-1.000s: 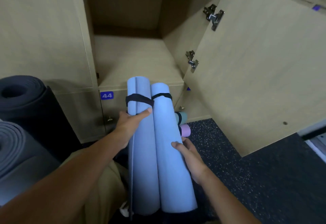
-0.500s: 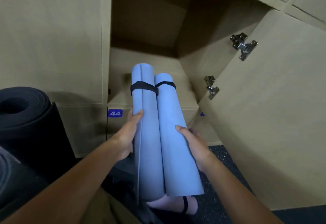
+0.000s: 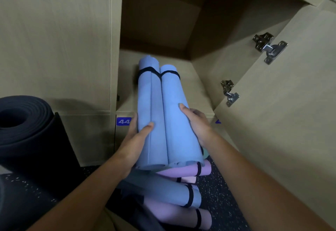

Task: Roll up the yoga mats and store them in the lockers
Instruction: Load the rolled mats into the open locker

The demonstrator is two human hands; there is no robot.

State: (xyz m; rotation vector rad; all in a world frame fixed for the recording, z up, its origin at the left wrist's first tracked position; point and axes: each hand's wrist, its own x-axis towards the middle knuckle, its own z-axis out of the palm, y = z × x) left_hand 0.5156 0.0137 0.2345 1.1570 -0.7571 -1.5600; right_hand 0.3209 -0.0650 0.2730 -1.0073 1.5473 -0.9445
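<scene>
- two light blue rolled foam mats [image 3: 163, 114], black straps [image 3: 158, 72]
- beige wood-grain locker [image 3: 160, 21]
- lilac rolled mats [image 3: 181, 172]
- black floor [image 3: 218, 190], white speckles
- blue number label [image 3: 123, 121]

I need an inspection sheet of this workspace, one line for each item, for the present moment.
Surface: dark speckled floor; open locker with bare shelf.
Job's things: two blue mats, rolled and strapped, far ends over the shelf.
Clutter: more rolled mats, purple, pink and blue-grey, piled below; a dark mat roll at left.
Grippers: left hand and right hand grip the blue mats from either side.
Cables: nothing seen.
Surroundings: locker door swung open at right; number label below.
</scene>
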